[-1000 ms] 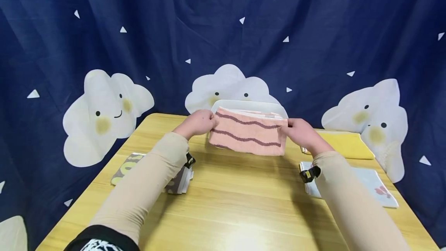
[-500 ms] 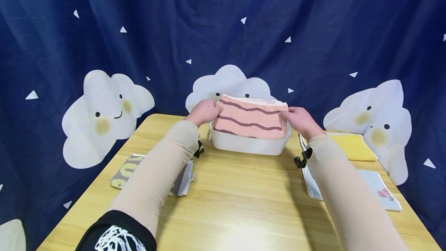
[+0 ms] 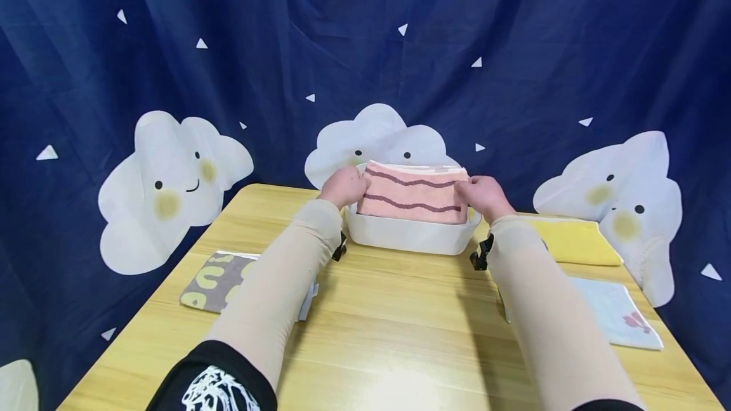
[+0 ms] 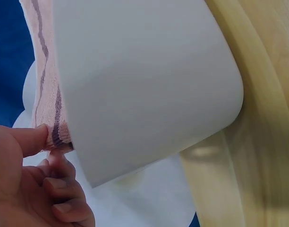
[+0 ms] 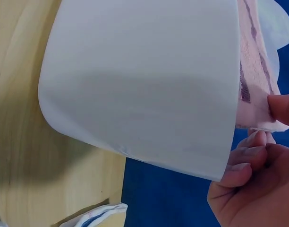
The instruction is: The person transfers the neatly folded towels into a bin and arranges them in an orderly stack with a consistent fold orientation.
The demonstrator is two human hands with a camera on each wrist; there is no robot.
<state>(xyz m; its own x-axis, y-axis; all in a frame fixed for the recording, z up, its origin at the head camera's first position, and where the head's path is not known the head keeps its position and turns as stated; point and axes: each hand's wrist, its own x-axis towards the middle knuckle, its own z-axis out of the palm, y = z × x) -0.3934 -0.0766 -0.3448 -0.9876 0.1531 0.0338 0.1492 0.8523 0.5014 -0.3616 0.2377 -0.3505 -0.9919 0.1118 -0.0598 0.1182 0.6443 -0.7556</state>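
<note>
A folded pink towel (image 3: pixel 414 194) with wavy purple-brown stripes stands partly inside a white bin (image 3: pixel 408 234), its upper part showing above the front rim. At the towel's left edge my left hand (image 3: pixel 345 187) pinches it between thumb and fingers. My right hand (image 3: pixel 484 195) pinches the right edge the same way. From the left wrist, the thumb (image 4: pixel 33 140) presses the towel's edge just beside the bin wall (image 4: pixel 149 90). In the right wrist view the right thumb (image 5: pixel 282 109) lies on the towel (image 5: pixel 255 71). The towel's lower part is hidden in the bin.
A folded grey-brown towel with yellow shapes (image 3: pixel 212 281) lies at left, partly under my left forearm. On the right lie a folded yellow towel (image 3: pixel 573 241) and a pale blue one (image 3: pixel 613 311). A blue cloud-print curtain (image 3: pixel 365 49) hangs behind the wooden table (image 3: pixel 388 335).
Both hands have carried the pink towel from in front of the bin, up over its rim and partly down into it. The hands have drawn slightly closer together.
</note>
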